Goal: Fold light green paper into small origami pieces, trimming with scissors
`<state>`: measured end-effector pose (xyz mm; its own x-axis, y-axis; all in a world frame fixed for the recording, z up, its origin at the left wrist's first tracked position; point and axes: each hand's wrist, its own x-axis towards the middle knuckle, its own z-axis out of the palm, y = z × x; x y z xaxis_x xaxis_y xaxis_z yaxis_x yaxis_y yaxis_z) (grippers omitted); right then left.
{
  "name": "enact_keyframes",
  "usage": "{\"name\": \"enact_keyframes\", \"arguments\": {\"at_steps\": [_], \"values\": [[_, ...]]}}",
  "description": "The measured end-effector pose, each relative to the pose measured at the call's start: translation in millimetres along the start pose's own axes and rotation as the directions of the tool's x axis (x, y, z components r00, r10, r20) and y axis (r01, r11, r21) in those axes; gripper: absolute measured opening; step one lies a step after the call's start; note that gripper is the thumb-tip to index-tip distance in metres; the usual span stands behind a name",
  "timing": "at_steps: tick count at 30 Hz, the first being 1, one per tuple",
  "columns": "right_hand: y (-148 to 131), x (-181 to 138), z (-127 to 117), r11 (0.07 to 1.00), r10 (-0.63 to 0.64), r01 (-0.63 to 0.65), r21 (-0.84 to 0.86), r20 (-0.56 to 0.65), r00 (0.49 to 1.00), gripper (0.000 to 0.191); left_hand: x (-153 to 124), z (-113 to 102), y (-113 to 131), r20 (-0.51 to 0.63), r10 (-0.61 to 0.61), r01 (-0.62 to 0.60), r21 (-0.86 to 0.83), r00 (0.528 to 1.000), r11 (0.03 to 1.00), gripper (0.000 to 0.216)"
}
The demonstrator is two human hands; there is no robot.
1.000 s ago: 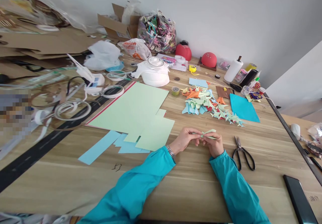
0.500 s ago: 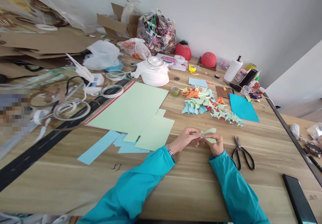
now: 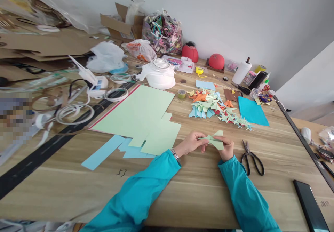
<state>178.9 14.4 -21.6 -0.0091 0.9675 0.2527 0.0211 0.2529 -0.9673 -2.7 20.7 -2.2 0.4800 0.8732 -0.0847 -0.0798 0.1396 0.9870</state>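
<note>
Between my two hands is a small folded piece of light green paper [image 3: 216,143], with pointed flaps fanning out to the right. My left hand [image 3: 192,143] pinches its narrow left end between thumb and fingers. At its right side, my right hand [image 3: 226,147] grips the spread flaps, with some fingers hidden beneath. Sheets of pale green paper [image 3: 141,110] lie to the left of my hands, partly over blue paper strips [image 3: 103,152]. Beyond my hands sits a heap of folded paper figures [image 3: 206,104] in green, orange and blue. Black-handled scissors [image 3: 252,158] rest right of my right hand.
A black phone [image 3: 310,204] lies near the front right edge. A teal sheet [image 3: 253,111] is at the back right. Tape rolls [image 3: 75,114], a white bundle [image 3: 159,74], a cardboard box [image 3: 122,26] and plastic bags [image 3: 105,56] crowd the left and back.
My right hand has shifted slightly right and the folded paper has turned, so more of its flat face and flaps shows. My left hand stays nearly in place.
</note>
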Motion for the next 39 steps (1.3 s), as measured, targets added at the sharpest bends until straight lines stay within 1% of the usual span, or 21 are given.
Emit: {"name": "enact_keyframes", "arguments": {"at_steps": [3,5,8,11,13,17,19,22,25,29,32,36,39], "values": [[4.8,1.6,-3.1,0.998,0.013,-0.014,0.063,0.015,1.0,0.014,1.4,-2.6,-2.3,-0.012,0.008,-0.008,0.0,1.0,1.0,0.031],[8.5,2.4,-5.4,0.992,0.04,-0.04,0.118,0.003,0.999,0.011,2.3,-4.3,-3.5,-0.019,0.005,-0.005,0.004,1.0,1.0,0.031],[12.1,3.1,-8.3,0.979,0.095,-0.087,0.186,-0.032,0.995,0.014,3.5,-5.4,-4.3,-0.039,-0.012,0.012,-0.006,0.999,1.0,0.033],[10.3,4.1,-7.9,0.963,0.131,-0.112,0.246,-0.065,0.989,0.032,4.2,-4.6,-3.3,-0.081,-0.012,0.012,0.001,0.997,1.0,0.033],[7.0,4.9,-4.8,0.961,0.129,-0.114,0.253,-0.046,0.991,0.047,4.2,-3.5,-2.3,-0.117,-0.006,0.012,0.049,0.993,0.999,0.032],[1.6,4.9,4.0,0.98,0.099,-0.103,0.169,0.032,0.995,0.079,3.0,-0.7,-2.9,-0.147,0.021,0.005,0.173,0.989,0.985,0.029],[-0.2,4.2,6.3,0.985,0.103,-0.108,0.132,0.041,0.994,0.085,2.1,0.6,-3.8,-0.127,0.027,0.0,0.212,0.992,0.977,0.028],[-2.3,3.7,6.1,0.982,0.161,-0.166,0.094,0.058,0.985,0.083,0.7,1.5,-3.2,-0.098,0.031,-0.009,0.218,0.995,0.976,0.027],[-3.9,3.7,6.6,0.96,0.236,-0.243,0.141,0.066,0.97,0.082,-0.3,1.3,0.1,-0.112,0.032,-0.016,0.143,0.993,0.99,0.026],[-6.3,-0.1,16.0,0.916,0.299,-0.286,0.282,-0.003,0.954,0.079,-1.1,2.3,3.4,-0.142,0.054,-0.05,0.032,0.988,0.998,0.028],[-9.1,-4.9,24.4,0.89,0.361,-0.327,0.318,-0.051,0.931,0.075,-0.8,4.5,2.3,-0.186,0.069,-0.076,-0.03,0.98,0.997,0.028],[-11.6,-6.4,24.6,0.886,0.378,-0.354,0.299,-0.025,0.925,0.069,1.0,4.9,-0.9,-0.206,0.062,-0.071,-0.037,0.977,0.997,0.033],[-12.5,-1.8,15.7,0.877,0.401,-0.38,0.293,-0.015,0.916,0.055,2.8,1.5,-3.0,-0.186,0.022,-0.026,-0.02,0.982,0.999,0.035]]}}
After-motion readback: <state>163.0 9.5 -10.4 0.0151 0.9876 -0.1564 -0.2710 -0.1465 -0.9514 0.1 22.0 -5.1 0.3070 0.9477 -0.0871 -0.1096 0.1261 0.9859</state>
